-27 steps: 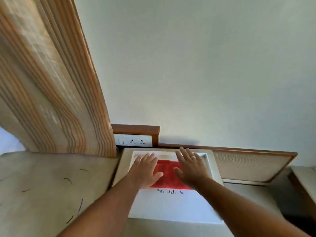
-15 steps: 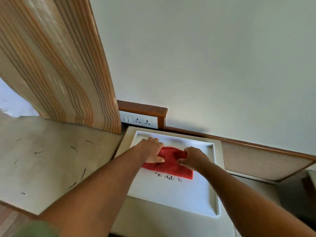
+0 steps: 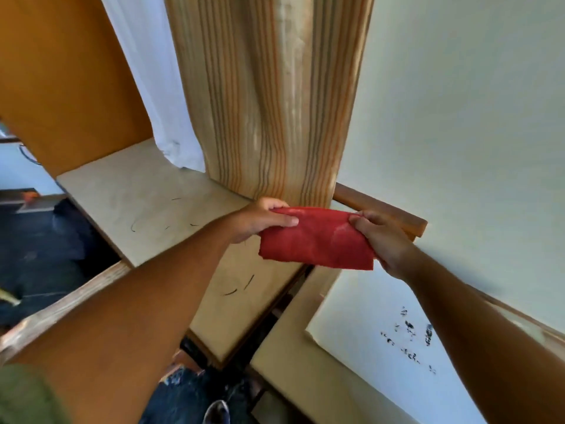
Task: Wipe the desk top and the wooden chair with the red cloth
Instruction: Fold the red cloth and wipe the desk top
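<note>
The red cloth (image 3: 318, 237) hangs folded in the air between both hands, in front of the curtain's lower end. My left hand (image 3: 260, 220) pinches its upper left corner. My right hand (image 3: 380, 237) grips its right edge. Below and to the right lies the beige desk top (image 3: 287, 350) with a white inset panel (image 3: 367, 319) that carries small black marks. A pale wooden rail (image 3: 61, 304), possibly part of the chair, runs under my left forearm; I cannot tell for sure.
A striped beige curtain (image 3: 269, 96) hangs straight ahead, with a white sheer (image 3: 153, 87) to its left. A pale ledge (image 3: 137, 203) with dark scuff marks sits below them. A wooden trim (image 3: 382, 209) runs along the white wall (image 3: 458, 117). Dark floor shows at lower left.
Both hands have gripped the red cloth and lifted it off the white panel into the air. The view has swung left, so the curtain and ledge now fill the middle.
</note>
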